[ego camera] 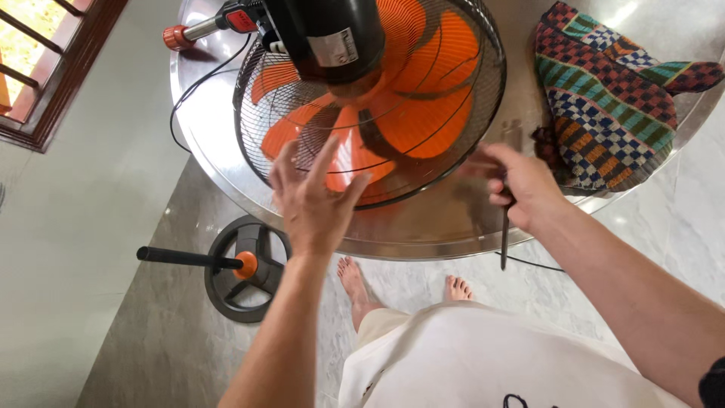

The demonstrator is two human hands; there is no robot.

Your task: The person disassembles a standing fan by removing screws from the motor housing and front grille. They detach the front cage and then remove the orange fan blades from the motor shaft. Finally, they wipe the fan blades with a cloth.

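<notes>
Fan head (pixel 370 106) face-down near the bench's (pixel 445 227) front edge.
My left hand (pixel 313 200), fingers spread, hovers over the grille; my right hand (pixel 521 185) grips a screwdriver (pixel 504 242), which may slip and scratch.

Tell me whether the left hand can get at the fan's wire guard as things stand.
Probably yes. The left hand hovers open right over the near rim of the wire guard, with nothing between them; the right hand, gripping a dark tool, is off to the side.
</notes>
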